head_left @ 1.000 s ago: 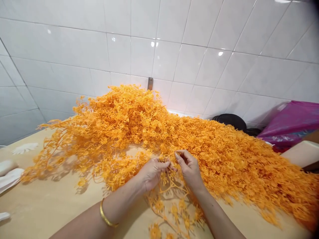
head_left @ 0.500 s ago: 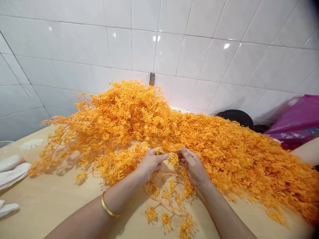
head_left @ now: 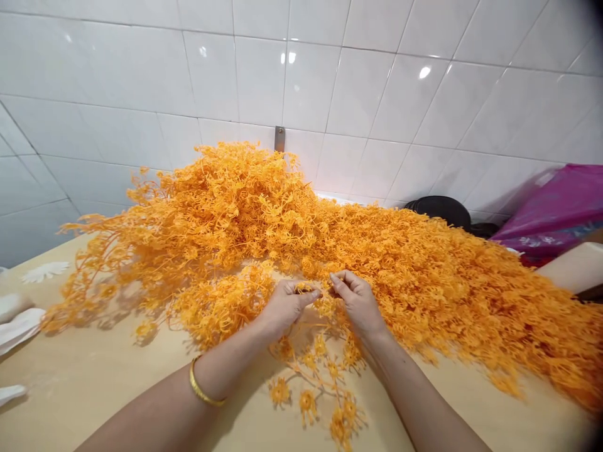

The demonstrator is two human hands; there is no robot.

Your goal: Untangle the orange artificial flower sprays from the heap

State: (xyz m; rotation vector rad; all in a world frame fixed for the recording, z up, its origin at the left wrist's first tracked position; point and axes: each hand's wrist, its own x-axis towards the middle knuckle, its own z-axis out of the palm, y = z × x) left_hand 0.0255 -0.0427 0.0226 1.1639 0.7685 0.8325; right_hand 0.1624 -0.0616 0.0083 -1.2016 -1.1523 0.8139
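Flower detail at the fingertips [head_left: 313,295] is indistinct; purple bag [head_left: 549,210] cut off at right. Left hand [head_left: 286,307] and right hand [head_left: 358,302], angled inward, each pinch the orange flower spray [head_left: 334,369] between thumb and fingers; it trails nearward over the tabletop [head_left: 85,376]. Orange flower heap [head_left: 367,251] bounds the far side; bare surface lies near left

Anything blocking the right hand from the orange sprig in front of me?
Nothing visible does. The right hand has its fingertips at the upper end of the orange sprig, facing the left hand. The big orange pile lies beyond and beside the hands, not between.
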